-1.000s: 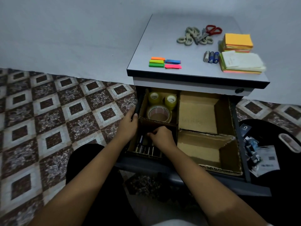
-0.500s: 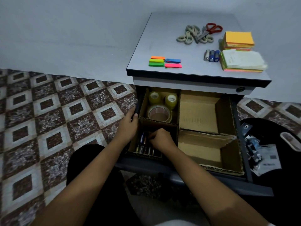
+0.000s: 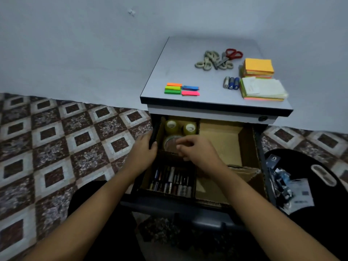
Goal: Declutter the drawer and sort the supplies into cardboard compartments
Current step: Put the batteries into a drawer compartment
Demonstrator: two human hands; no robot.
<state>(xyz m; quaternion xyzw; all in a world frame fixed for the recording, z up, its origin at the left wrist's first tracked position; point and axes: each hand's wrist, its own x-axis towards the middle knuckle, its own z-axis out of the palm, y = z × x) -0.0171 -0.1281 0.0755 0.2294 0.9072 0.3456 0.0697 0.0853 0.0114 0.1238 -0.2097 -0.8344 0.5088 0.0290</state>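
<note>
- Head camera looks down at your open drawer (image 3: 263, 147), pulled out under the grey worktop (image 3: 188, 59).
- Your left hand (image 3: 144, 148) holds the drawer's left side. Its grip is closed there, with the thumb hooked over the black edge.
- Your right hand (image 3: 196, 150) is up above the left side of the drawer, over the big tape roll (image 3: 169, 141). The fingers are curled and blurry, so you cannot tell if the grip has anything in it.
- The back left compartment (image 3: 160, 131) has the big tape roll. Two small yellow tape rolls (image 3: 171, 126) sit side by side behind it.
- The front left compartment (image 3: 146, 177) has a pile of batteries (image 3: 171, 180) lying in rows.
- The back right compartment (image 3: 220, 136) shows its bare cardboard floor.
- The front right compartment (image 3: 211, 189) has a ragged, torn wall (image 3: 243, 168).
- On the worktop, near the front, lie the sticky flags (image 3: 180, 89) in orange, green, blue and pink.
- At the back lie the grey scissors (image 3: 209, 62) in a heap, touching the red scissors (image 3: 233, 53).
- Three loose batteries (image 3: 231, 83) lie just beside the pale note stack (image 3: 263, 89). The orange note stack (image 3: 258, 67) is behind it.
- Paper scraps (image 3: 293, 191) lie on a black thing to the right of the drawer.
</note>
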